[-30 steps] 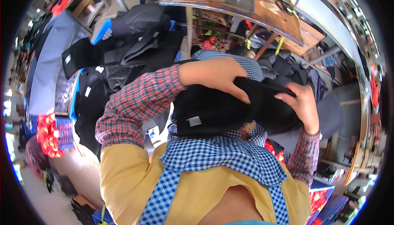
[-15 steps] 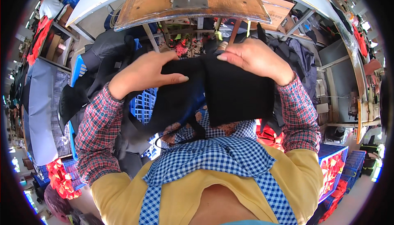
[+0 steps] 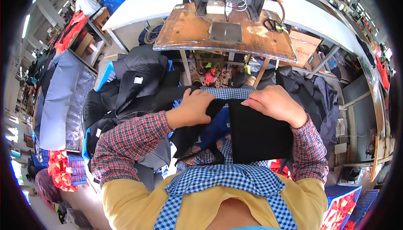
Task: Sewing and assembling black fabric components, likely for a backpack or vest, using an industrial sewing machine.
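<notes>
Ahead stands a scuffed wooden worktable [image 3: 180, 31]; over the blue-checked apron [image 3: 226, 181], a black fabric piece [image 3: 262, 137] hangs, left hand [image 3: 192, 108] gripping its left part, right hand [image 3: 277, 105] pinching its top edge.

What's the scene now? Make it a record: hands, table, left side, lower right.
Left hand: at the black fabric, near its upper edge
Right hand: pinches that fabric's upper edge
Table: brown, worn; scissors toward its right
Left side: dark fabric pieces heaped at a blue crate
Lower right: red pieces in another blue crate
</notes>
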Available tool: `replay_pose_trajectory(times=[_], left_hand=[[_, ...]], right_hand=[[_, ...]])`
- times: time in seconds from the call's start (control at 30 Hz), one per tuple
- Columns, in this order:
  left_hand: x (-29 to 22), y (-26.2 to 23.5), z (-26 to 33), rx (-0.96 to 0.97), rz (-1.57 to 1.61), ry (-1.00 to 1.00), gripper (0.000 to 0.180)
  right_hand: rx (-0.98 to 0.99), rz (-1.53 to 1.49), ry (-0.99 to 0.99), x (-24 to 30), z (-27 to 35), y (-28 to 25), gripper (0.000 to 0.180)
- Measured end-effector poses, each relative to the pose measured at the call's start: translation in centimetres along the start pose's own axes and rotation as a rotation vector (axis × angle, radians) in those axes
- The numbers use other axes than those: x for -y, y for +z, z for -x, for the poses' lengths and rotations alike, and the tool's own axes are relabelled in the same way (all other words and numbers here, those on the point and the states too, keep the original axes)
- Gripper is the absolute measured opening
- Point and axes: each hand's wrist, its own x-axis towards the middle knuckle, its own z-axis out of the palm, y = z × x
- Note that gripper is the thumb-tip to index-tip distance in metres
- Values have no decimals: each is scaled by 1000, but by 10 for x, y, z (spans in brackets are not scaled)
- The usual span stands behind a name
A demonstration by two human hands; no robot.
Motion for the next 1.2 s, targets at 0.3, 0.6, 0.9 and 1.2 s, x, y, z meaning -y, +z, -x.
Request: replay_pose_trajectory(times=[0.3,0.6,0.9,1.2], left_hand=[[55,-80,-16,64,330,297,31],[47,-152,-70,-366,-267,188,35],[74,-172,-146,-339,-419,132,41],[107,-179,-194,-258,-110,210,37]], right_hand=[[-264,148,78,-32,-18,-4,30],[-272,171,141,-77,-81,-29,45],[-77,103,155,-139,-137,-56,41],[-11,30,164,-179,-169,-55,42]])
